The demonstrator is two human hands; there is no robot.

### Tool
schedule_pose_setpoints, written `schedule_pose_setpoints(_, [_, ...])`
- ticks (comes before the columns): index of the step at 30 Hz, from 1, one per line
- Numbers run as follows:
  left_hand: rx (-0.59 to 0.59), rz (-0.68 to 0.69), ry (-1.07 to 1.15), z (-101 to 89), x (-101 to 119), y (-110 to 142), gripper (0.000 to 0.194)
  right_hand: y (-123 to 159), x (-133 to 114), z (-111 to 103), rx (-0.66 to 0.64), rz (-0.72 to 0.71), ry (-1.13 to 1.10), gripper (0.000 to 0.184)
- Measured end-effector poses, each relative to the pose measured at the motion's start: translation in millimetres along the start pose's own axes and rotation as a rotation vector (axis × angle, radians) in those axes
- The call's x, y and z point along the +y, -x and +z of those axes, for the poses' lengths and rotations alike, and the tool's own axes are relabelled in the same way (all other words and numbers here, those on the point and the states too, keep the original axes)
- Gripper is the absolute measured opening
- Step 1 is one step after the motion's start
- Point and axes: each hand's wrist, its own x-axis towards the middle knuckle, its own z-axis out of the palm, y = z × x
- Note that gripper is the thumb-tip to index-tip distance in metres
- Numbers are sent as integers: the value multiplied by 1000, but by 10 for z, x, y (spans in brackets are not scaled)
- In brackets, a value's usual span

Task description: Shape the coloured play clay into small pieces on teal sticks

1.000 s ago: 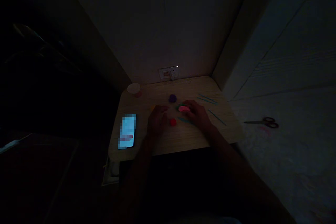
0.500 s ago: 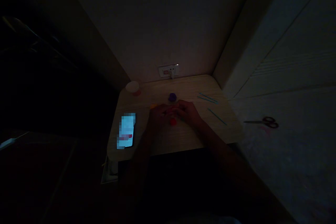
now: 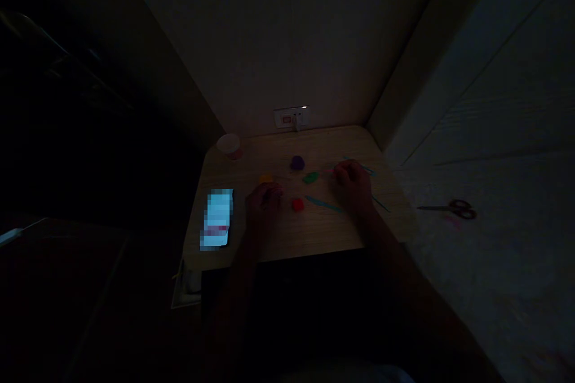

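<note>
The scene is very dark. My left hand [image 3: 263, 203] is over the middle of the small table, its fingers curled around something dim that I cannot make out. Close by are an orange lump [image 3: 266, 179] and a red lump [image 3: 297, 204], which look like modelling clay. My right hand [image 3: 353, 182] is at the right, fingertips pinched together; what they hold is hidden. A thin pink piece [image 3: 329, 170] shows at its fingertips. Between the hands lie a green lump [image 3: 310, 178] and a flat teal tool [image 3: 323, 203]. Behind them sits a purple lump [image 3: 297, 163].
A lit phone [image 3: 217, 218] lies at the table's left, with a clear tub [image 3: 229, 146] behind it. Thin blue sticks [image 3: 368, 169] lie near my right hand. A wall socket [image 3: 291, 117] holds a plug. Scissors [image 3: 449, 209] rest on the pale surface at the right.
My hands were together at the middle and have parted. The right hand moved right toward the sticks, the left slightly left and down. The green lump and teal tool now show.
</note>
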Motion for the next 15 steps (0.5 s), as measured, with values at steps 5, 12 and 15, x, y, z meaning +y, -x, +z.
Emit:
schedule_pose_setpoints(5, [-24,-46,213,78,-4,10,41,30,124,-48,-61,-19,50,16])
schedule_pose_setpoints(12, [-11,-88,217,12,-14,-25,41,58,200,-36,-53,8,20,15])
schedule_pose_setpoints(15, [-11,-98,243,5,-30,-23,40,72,165,-20,-113,58,-84,22])
